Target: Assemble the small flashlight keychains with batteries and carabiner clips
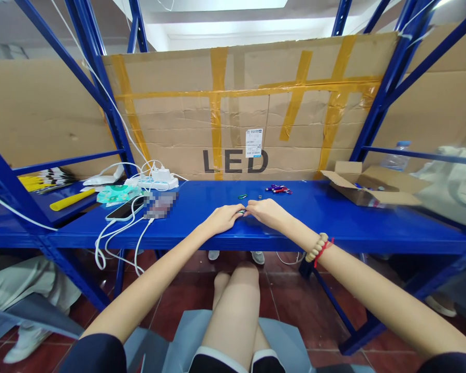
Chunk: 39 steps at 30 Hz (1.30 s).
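Note:
My left hand [222,217] and my right hand [267,211] rest close together on the blue shelf [334,217], fingertips meeting around a small metal piece [241,211] that I cannot make out. Both hands have their fingers curled in a pinch. A bead bracelet and red string sit on my right wrist. Just beyond the hands lie a small green clip [243,196] and a cluster of purple and red small parts [278,189].
A phone [125,209] with white cables and a power strip [157,181] lie at the left. An open cardboard box [368,186] stands at the right. A taped cardboard sheet marked LED [236,103] forms the back wall. Other people sit at both sides.

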Motion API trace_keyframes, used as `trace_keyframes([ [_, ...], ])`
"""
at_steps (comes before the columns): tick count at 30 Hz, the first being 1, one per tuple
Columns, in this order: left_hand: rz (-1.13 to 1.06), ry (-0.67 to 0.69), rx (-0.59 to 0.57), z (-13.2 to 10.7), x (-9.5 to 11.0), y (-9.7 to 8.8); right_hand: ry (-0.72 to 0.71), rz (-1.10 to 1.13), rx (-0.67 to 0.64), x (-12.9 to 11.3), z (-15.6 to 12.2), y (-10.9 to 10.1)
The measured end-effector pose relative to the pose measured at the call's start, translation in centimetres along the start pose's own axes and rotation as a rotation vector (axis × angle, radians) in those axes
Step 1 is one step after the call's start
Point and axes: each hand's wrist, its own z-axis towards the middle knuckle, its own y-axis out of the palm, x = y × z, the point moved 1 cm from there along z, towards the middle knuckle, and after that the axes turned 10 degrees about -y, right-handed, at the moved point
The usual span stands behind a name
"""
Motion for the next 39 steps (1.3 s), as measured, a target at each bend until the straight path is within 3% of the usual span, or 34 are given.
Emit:
trace_keyframes([
  [8,0.080,0.018,-0.024,-0.2,0.1,-0.1,-0.074,-0.010,-0.064,-1.0,-0.1,0.5],
  [21,0.001,0.043,-0.016,-0.3,-0.1,-0.1,-0.032,0.134,0.077,-0.3,-0.5,2.2],
  [35,-0.109,0.034,0.019,-0.5,0.0,-0.3,0.129,0.698,0.205,0.1,-0.3,3.2],
  [39,-0.039,0.062,0.157,-0.7,0.2,-0.3,0.093,1.166,0.266,0.1,0.3,3.5],
])
